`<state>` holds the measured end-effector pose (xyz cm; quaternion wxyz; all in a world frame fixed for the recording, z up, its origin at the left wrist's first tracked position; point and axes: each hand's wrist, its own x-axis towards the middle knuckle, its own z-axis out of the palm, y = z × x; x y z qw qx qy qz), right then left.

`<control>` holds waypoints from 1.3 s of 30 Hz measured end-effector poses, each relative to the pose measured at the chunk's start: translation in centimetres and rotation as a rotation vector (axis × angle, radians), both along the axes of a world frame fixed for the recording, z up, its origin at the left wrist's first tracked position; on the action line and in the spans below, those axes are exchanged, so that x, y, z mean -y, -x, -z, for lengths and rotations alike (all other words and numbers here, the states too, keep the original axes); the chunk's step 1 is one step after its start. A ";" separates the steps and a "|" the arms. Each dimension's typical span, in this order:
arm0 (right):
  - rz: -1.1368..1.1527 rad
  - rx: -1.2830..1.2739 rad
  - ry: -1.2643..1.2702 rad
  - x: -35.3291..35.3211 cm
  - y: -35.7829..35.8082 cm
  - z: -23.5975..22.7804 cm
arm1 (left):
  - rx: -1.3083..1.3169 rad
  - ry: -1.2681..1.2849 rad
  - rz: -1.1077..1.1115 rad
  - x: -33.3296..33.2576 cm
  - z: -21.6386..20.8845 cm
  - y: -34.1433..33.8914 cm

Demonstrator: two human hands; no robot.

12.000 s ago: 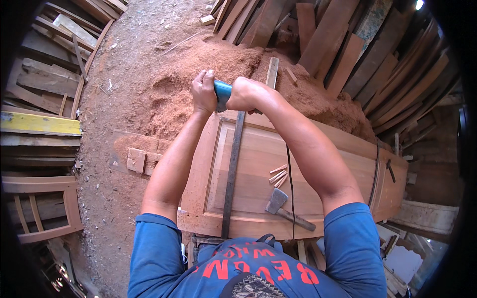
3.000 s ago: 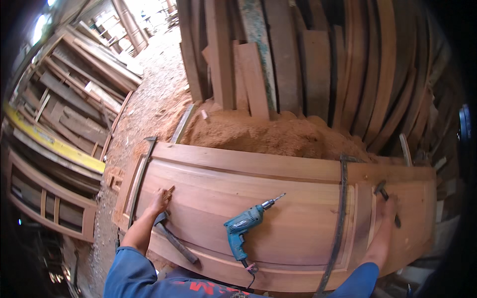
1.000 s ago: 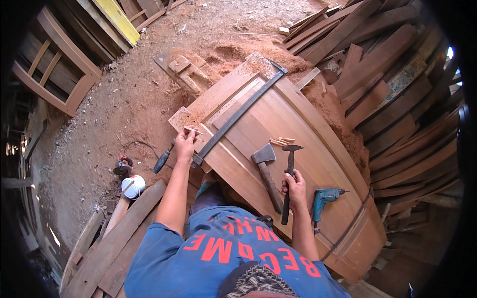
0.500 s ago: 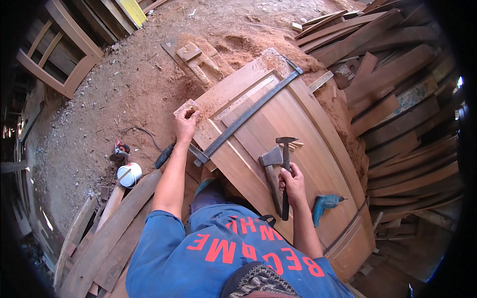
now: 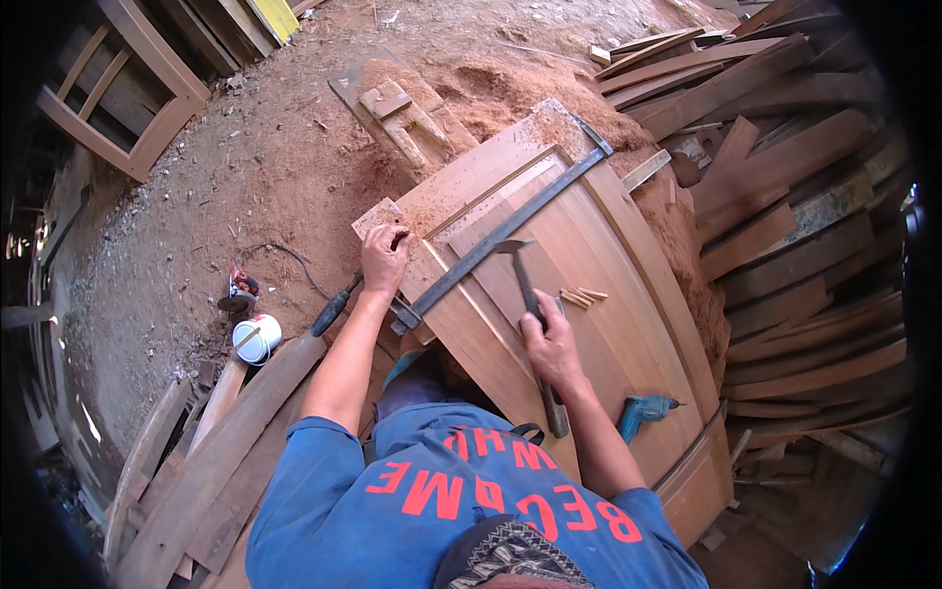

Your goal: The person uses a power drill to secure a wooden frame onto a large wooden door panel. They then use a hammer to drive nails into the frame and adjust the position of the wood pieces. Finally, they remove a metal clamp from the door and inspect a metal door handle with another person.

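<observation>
A wooden panel door (image 5: 599,245) lies in front of me with a long metal bar clamp (image 5: 481,257) across it. At the door's far left corner, my left hand (image 5: 385,257) is closed in a pinch against the wood; what its fingers hold is hidden. My right hand (image 5: 551,344) grips a hammer (image 5: 520,270) by its handle, raised over the door with the head toward the clamp. Beneath that hand lies a hatchet, mostly covered, its handle (image 5: 555,417) showing. Several small wooden pegs (image 5: 583,296) rest on the panel just right of the hammer.
A teal power drill (image 5: 643,414) lies on the door at right. Stacked boards (image 5: 814,245) fill the right side. Left of me are a white bucket (image 5: 257,340), a corded power tool (image 5: 238,293) and long planks (image 5: 216,452). Sawdust covers the ground beyond.
My right hand has moved left and farther forward, carrying the hammer toward the clamp and tilting its head left. My left hand has turned and lowered at the door's corner.
</observation>
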<state>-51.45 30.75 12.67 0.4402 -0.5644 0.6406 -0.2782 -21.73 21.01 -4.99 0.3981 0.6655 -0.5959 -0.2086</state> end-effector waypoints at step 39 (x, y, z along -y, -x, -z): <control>-0.130 0.099 0.572 5.4 -10.4 -7.3 | 0.329 -0.828 -0.073 -9.3 -4.0 -10.0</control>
